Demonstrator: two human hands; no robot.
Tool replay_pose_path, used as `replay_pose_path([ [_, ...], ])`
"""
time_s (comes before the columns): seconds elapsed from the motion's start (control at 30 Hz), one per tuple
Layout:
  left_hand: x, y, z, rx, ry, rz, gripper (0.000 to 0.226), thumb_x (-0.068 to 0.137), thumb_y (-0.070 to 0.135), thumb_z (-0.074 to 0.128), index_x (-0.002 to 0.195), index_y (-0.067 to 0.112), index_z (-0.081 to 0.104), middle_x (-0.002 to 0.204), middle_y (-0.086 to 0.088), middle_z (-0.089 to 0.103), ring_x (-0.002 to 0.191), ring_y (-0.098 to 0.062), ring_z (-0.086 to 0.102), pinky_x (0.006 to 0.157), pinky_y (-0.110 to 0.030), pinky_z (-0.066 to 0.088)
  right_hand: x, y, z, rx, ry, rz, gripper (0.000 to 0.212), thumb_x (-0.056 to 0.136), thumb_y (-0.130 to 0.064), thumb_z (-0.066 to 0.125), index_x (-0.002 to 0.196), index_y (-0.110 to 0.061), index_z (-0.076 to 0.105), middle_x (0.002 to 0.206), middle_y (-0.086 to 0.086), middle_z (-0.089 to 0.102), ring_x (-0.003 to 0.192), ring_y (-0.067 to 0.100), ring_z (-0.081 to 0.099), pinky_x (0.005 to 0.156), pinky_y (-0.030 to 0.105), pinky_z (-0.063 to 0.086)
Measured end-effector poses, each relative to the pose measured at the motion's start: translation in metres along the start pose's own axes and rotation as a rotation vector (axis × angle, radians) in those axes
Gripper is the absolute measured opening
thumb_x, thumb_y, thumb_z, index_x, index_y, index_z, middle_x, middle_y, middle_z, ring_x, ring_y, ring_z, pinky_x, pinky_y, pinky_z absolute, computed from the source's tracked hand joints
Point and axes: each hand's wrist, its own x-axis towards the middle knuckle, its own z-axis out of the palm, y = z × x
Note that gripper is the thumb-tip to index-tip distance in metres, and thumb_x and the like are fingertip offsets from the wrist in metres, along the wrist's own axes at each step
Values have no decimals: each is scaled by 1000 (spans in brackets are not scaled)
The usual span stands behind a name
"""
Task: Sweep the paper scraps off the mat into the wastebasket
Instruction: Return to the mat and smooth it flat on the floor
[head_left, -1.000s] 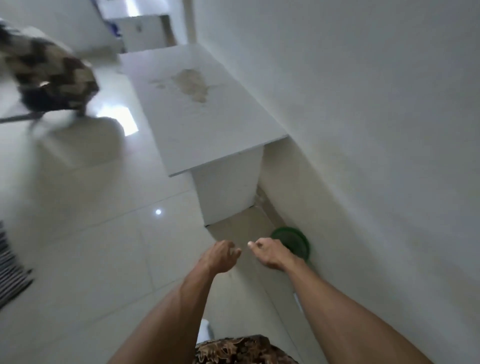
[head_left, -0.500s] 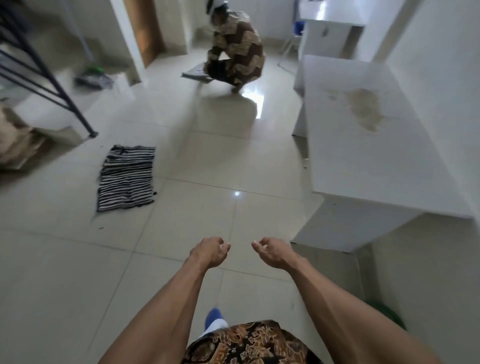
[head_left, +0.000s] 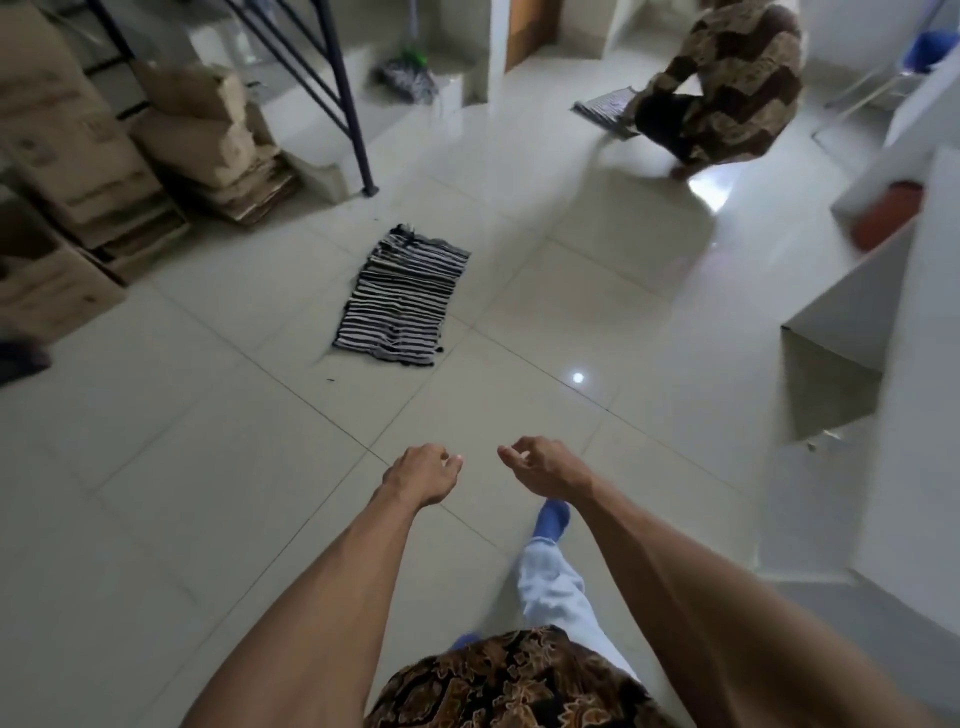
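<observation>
A black-and-white striped mat (head_left: 402, 296) lies flat on the pale tiled floor ahead of me, a little left of centre. I see no paper scraps on it at this distance. My left hand (head_left: 423, 475) and right hand (head_left: 543, 470) are held out in front of me, well short of the mat, fingers loosely curled and holding nothing. The wastebasket is out of view. A broom or mop head (head_left: 408, 80) leans at the far steps.
Stacked cardboard boxes (head_left: 93, 171) fill the left side beside a dark metal frame (head_left: 345, 114). A person (head_left: 722, 88) crouches at the far right by another mat (head_left: 605, 111). A white counter (head_left: 883, 291) runs along the right. My blue-socked foot (head_left: 553, 517) steps forward.
My view has swung left from the wall and green basket to the open floor. The striped mat has moved toward the centre of view and closer. Both hands stay empty.
</observation>
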Motion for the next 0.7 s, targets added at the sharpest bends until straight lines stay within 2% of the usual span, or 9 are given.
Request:
replay_pose_path([
  [0.13, 56, 11, -37, -61, 46, -90, 47, 92, 47, 41, 118, 16, 65, 129, -11, 62, 119, -30, 57, 101, -39, 45, 71, -23, -46, -88, -38, -52, 53, 101, -49, 38, 121, -8, 65, 121, 17, 68, 110, 32, 63, 96, 39, 50],
  [0.27, 116, 31, -76, -144, 86, -192, 45, 90, 47, 40, 107, 16, 68, 123, -10, 65, 114, -30, 59, 98, -37, 47, 144, -50, -103, -192, -114, -94, 54, 102, -48, 36, 124, -8, 63, 123, 16, 67, 113, 32, 61, 97, 38, 48],
  [0.4, 166, 51, -117, -228, 154, -262, 49, 90, 44, 37, 110, 7, 64, 122, -15, 65, 111, -33, 59, 93, -38, 47, 202, -84, -155, -238, -119, -187, 52, 103, -45, 37, 121, -5, 64, 123, 17, 66, 111, 33, 62, 91, 34, 47],
  [0.47, 187, 62, -135, -262, 153, -293, 48, 90, 44, 38, 113, 10, 63, 126, -13, 63, 112, -31, 58, 94, -38, 47, 230, -99, -175, -256, -142, -214, 51, 103, -43, 38, 117, -3, 66, 122, 17, 66, 111, 33, 61, 93, 35, 47],
  [0.57, 224, 70, -161, -316, 170, -352, 48, 89, 47, 40, 117, 16, 64, 128, -9, 63, 116, -29, 58, 99, -38, 47, 277, -127, -202, -300, -158, -235, 47, 101, -44, 42, 116, -8, 68, 121, 16, 67, 113, 34, 61, 94, 36, 47],
  [0.7, 286, 73, -198, -365, 202, -378, 41, 87, 46, 41, 100, 17, 68, 117, -10, 68, 108, -30, 61, 95, -39, 50, 346, -166, -234, -369, -206, -263, 47, 99, -47, 43, 119, -11, 66, 123, 16, 65, 116, 33, 59, 97, 37, 47],
])
